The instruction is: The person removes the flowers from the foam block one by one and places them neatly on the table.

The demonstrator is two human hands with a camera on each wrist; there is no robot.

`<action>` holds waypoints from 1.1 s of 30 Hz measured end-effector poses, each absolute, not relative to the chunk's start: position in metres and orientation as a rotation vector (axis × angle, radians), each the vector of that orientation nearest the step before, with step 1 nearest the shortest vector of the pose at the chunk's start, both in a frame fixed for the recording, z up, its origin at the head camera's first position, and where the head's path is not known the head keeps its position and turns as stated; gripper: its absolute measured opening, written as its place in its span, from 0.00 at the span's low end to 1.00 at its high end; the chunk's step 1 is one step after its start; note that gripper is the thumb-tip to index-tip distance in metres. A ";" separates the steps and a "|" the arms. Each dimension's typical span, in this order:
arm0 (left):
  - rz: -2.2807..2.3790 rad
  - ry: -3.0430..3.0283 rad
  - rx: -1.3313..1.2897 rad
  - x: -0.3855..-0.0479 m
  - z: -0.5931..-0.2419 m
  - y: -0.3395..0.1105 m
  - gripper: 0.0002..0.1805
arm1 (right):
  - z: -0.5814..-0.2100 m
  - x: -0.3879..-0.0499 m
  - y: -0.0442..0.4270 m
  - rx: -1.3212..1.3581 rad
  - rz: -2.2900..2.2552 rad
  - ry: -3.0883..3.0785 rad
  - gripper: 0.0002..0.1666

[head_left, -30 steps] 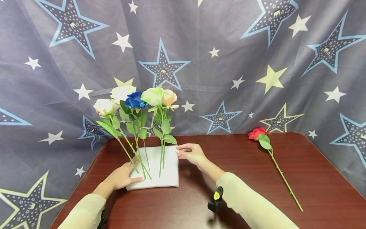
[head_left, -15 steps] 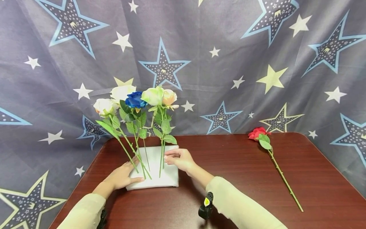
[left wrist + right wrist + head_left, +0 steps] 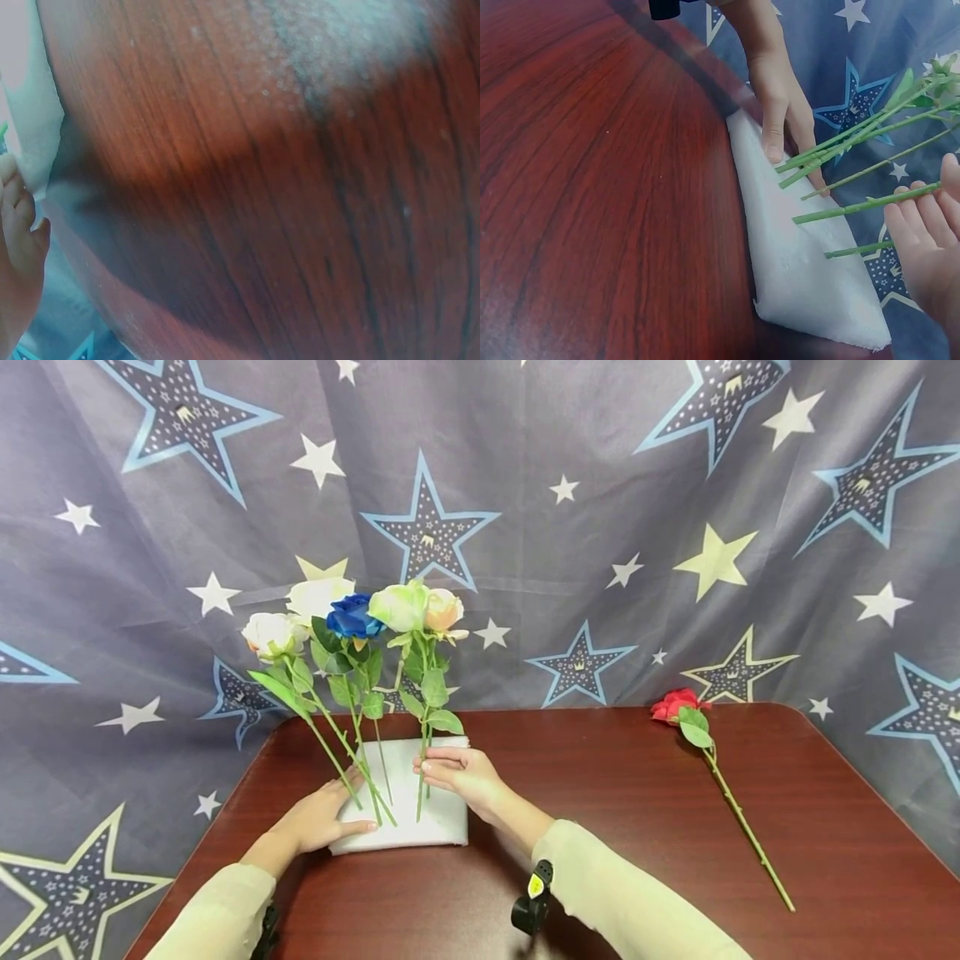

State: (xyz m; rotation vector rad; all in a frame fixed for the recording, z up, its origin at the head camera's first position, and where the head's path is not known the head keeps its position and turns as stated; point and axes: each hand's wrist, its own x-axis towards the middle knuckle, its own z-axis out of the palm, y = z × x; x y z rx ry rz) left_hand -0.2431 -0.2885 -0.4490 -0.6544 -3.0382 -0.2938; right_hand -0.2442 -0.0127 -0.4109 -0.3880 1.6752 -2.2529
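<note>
The white block (image 3: pixel 446 828) lies on the brown table (image 3: pixel 600 827), and five flowers stand with their stems in it. Toward the left of the block lean the pink-white flower (image 3: pixel 274 635), the cream flower (image 3: pixel 321 597) and the blue flower (image 3: pixel 354 617); over its right half rise the green flower (image 3: pixel 397 607) and the peach flower (image 3: pixel 444 610). The red flower (image 3: pixel 677 706) is lying to the right of the block, well apart from it.

The left hand (image 3: pixel 322 818) rests on the left side of the block, its fingers extended and not grasping any stem. The right hand (image 3: pixel 471 777) has thumb and fingers around the nearer stem (image 3: pixel 855 208) in the right half, in what seems a light pinch; how firm, I cannot tell.

I judge that the step in hand is to adjust this stem while the block is steadied. The next move probably calls for small, gentle pressure along the stem, without pushing the one just behind it.
</note>
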 end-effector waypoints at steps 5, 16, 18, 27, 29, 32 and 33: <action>-0.300 -3.038 -0.656 -0.244 -0.450 -0.289 0.52 | -0.412 -0.243 -0.013 -0.407 -2.257 1.746 0.20; -0.333 -3.050 -0.652 -0.242 -0.445 -0.287 0.53 | -0.413 -0.242 -0.014 -0.320 -2.371 1.838 0.16; -0.341 -3.049 -0.654 -0.241 -0.444 -0.286 0.53 | -0.413 -0.242 -0.014 -0.300 -2.392 1.839 0.16; -0.332 -3.054 -0.636 -0.241 -0.445 -0.285 0.52 | -0.413 -0.243 -0.015 -0.253 -2.421 1.820 0.16; -0.330 -3.057 -0.630 -0.241 -0.446 -0.285 0.52 | -0.413 -0.243 -0.015 -0.243 -2.428 1.815 0.16; -0.317 -3.054 -0.633 -0.241 -0.447 -0.286 0.52 | -0.412 -0.243 -0.014 -0.230 -2.438 1.812 0.16; -0.315 -3.053 -0.634 -0.242 -0.447 -0.286 0.52 | -0.411 -0.243 -0.014 -0.226 -2.437 1.815 0.15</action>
